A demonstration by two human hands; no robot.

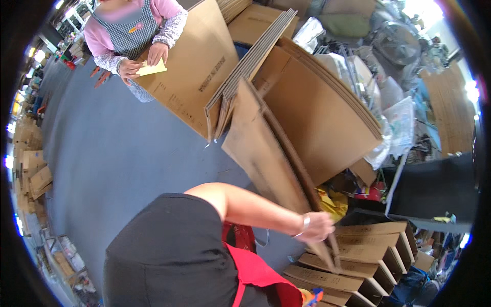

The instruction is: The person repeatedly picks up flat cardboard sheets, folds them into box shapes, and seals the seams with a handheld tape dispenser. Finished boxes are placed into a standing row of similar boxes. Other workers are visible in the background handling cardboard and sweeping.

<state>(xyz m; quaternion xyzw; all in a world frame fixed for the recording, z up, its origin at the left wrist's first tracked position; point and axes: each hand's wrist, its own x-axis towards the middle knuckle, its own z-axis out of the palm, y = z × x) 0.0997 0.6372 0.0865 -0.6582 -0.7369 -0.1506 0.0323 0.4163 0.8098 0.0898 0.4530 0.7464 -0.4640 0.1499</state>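
Right hand point(319, 226) reaches out from the black sleeve and red apron point(255, 271), a bracelet point(305, 224) at the wrist. Its fingers are clenched around the lower edge of a flattened cardboard sheet point(261, 153), which stands tilted, its top leaning up and to the left toward a bundle of flat cardboard point(250, 66). Left hand does not show anywhere in the view.

The held sheet's lower end touches down among a row of folded brown boxes point(358, 256) stacked on edge at lower right. Behind the sheet leans a bigger folded cardboard panel point(322, 117), curved at its top edge. Just right of it, clear plastic bags point(399, 128) and mixed clutter; something yellow point(332, 202) lies at the foot of the panels.

Grey floor point(117, 153) fills the left half. At upper left another person in a pink top and checked apron holds a small yellow paper point(152, 68) with both hands against a large cardboard panel point(194, 71). Small cardboard boxes point(33, 171) sit along the far left rim.
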